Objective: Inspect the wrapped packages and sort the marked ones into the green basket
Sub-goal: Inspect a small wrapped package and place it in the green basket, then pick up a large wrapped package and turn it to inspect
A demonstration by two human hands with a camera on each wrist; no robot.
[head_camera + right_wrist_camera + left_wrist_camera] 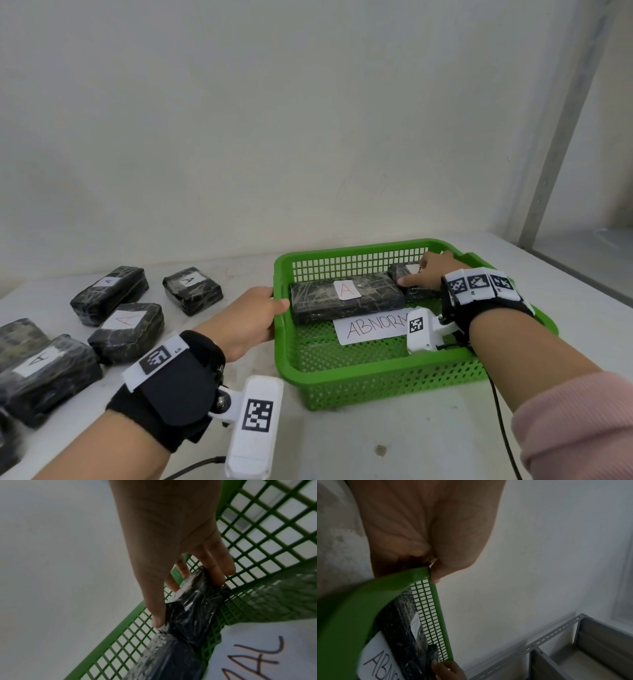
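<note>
Presently, green basket (342, 380) held one long package (346, 301) and a small package (407, 274) gripped by right hand (435, 274) fingers; left hand (253, 318) clasped its rim; five packages (126, 329) remained left of it.
</note>
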